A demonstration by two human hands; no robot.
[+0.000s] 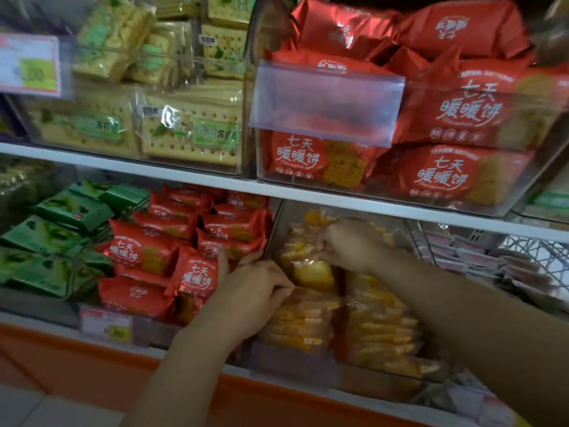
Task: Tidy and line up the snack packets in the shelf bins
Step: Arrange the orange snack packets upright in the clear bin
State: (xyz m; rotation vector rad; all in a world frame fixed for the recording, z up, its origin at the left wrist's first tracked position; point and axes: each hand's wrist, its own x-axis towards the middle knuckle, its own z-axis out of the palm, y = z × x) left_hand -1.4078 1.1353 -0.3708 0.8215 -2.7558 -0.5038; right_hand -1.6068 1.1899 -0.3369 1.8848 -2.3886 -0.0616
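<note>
Yellow snack packets (381, 328) in clear wrappers fill a clear bin (409, 229) on the lower shelf, right of centre. My left hand (255, 291) rests at the bin's left wall, its fingers pinching the edge of a yellow packet (311, 306) at the front left. My right hand (348, 245) reaches deeper into the same bin and grips the top of another yellow packet (314, 272). Red snack packets (184, 251) lie in loose rows in the bin to the left, touching my left hand.
Green packets (55, 238) fill the far-left lower bin. The upper shelf (184, 177) carries bins of pale green cracker packs (184, 134) and large red packs (446, 149). Pink-striped packets (492, 263) lie lower right. Price tags (107, 326) hang on the orange shelf front.
</note>
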